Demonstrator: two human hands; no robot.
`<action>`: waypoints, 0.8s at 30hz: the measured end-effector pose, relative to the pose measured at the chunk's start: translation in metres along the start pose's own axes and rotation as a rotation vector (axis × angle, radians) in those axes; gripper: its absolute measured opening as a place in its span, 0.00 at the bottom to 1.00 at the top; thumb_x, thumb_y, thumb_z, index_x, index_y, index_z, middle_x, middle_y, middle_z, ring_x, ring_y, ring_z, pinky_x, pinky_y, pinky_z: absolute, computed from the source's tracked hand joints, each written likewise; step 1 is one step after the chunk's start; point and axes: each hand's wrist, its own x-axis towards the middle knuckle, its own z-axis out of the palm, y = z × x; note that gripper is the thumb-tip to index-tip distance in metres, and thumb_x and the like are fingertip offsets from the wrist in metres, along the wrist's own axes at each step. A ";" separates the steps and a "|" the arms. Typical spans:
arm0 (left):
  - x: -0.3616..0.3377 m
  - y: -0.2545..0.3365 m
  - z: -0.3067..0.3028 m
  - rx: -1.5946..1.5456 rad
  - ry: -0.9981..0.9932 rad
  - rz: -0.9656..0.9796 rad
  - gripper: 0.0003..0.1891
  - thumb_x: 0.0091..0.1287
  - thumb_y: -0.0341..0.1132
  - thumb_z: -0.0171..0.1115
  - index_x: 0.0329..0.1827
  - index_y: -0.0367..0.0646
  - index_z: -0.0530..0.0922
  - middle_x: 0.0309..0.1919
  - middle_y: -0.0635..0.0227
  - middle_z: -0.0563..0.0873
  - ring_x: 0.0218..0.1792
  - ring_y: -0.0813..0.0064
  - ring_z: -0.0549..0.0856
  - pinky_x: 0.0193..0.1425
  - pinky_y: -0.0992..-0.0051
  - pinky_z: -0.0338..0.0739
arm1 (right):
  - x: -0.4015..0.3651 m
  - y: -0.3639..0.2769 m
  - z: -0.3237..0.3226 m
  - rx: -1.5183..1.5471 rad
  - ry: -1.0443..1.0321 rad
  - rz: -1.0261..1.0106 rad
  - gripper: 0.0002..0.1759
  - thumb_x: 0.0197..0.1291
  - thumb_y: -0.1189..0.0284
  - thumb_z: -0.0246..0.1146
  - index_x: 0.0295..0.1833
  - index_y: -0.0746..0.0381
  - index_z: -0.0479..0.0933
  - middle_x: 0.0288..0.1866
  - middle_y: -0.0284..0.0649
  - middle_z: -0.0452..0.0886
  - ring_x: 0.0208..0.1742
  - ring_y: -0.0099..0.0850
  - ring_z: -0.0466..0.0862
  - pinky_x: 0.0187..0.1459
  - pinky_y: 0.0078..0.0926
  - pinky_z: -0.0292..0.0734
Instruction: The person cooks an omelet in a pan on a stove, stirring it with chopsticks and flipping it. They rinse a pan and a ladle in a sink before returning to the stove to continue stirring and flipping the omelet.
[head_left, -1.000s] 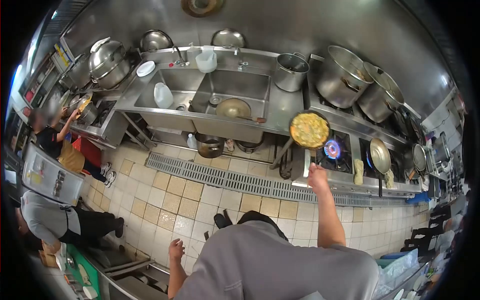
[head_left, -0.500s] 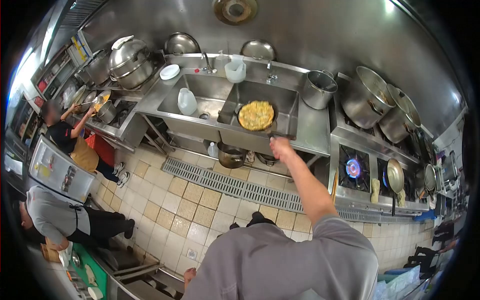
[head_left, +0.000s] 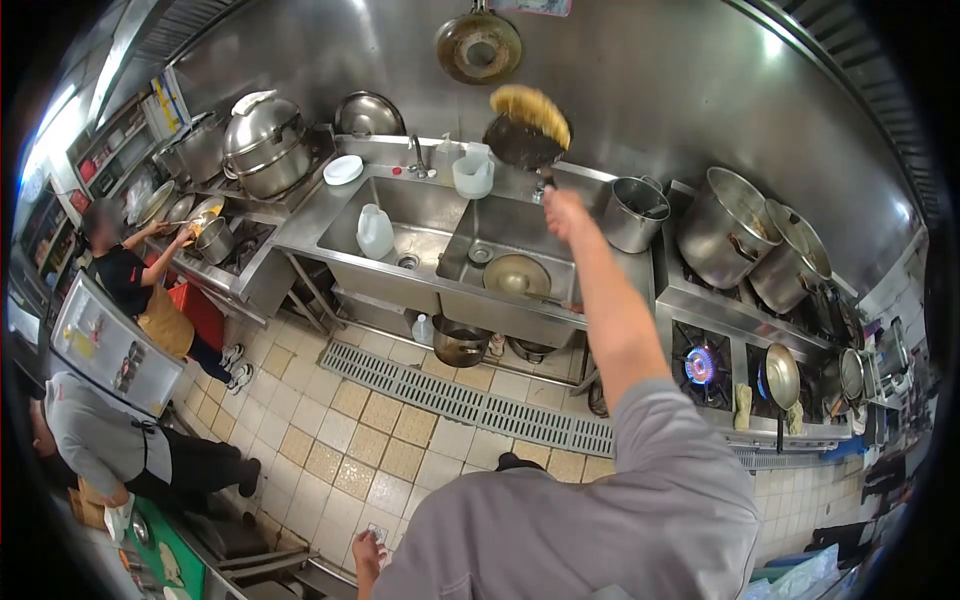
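My right hand (head_left: 567, 215) is closed around the handle of a dark frying pan (head_left: 520, 147), raised above the right sink basin. A golden omelette-like round (head_left: 532, 108) stands tilted up at the pan's far side, partly out of it and blurred by motion. My left hand (head_left: 368, 552) hangs low at my side, its fingers curled, with nothing visible in them. Below the raised pan, another pan (head_left: 517, 273) lies in the right sink basin (head_left: 465, 250).
A plastic jug (head_left: 375, 232) stands in the left basin. Large stockpots (head_left: 725, 230) and a lit burner (head_left: 700, 365) are at right. Another pan (head_left: 782, 376) sits on the stove. Two co-workers (head_left: 140, 290) (head_left: 105, 430) stand at left. A wok (head_left: 479, 48) hangs on the wall.
My right hand has lifted the frying pan up and away from me. The omelette-like round, flat in the pan before, is now tipped up. A pan in the sink has come into sight.
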 end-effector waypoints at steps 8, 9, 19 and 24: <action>0.009 -0.043 -0.010 0.072 -0.092 0.101 0.21 0.72 0.38 0.61 0.66 0.43 0.73 0.48 0.60 0.84 0.45 0.61 0.83 0.42 0.57 0.80 | -0.122 0.209 -0.019 0.408 0.064 0.313 0.18 0.77 0.56 0.56 0.35 0.55 0.72 0.19 0.25 0.63 0.14 0.21 0.58 0.14 0.23 0.51; 0.008 -0.051 -0.016 0.191 -0.106 0.097 0.21 0.72 0.38 0.61 0.66 0.43 0.73 0.48 0.60 0.84 0.44 0.62 0.83 0.42 0.58 0.80 | -0.150 0.229 -0.039 0.436 0.076 0.314 0.17 0.77 0.57 0.56 0.36 0.56 0.72 0.19 0.25 0.63 0.14 0.21 0.57 0.14 0.23 0.51; 0.038 -0.024 -0.015 0.786 -0.299 0.124 0.18 0.72 0.37 0.61 0.64 0.48 0.75 0.50 0.65 0.84 0.42 0.64 0.83 0.40 0.59 0.80 | -0.395 0.304 -0.263 0.560 0.425 0.439 0.17 0.78 0.58 0.55 0.36 0.56 0.71 0.18 0.25 0.62 0.14 0.20 0.58 0.14 0.23 0.51; 0.070 0.073 0.042 0.667 -0.294 0.259 0.17 0.72 0.37 0.61 0.63 0.50 0.75 0.51 0.67 0.84 0.41 0.65 0.83 0.40 0.60 0.79 | -0.377 0.346 -0.390 0.476 0.603 0.299 0.18 0.78 0.57 0.55 0.35 0.55 0.71 0.19 0.25 0.63 0.14 0.20 0.59 0.15 0.23 0.51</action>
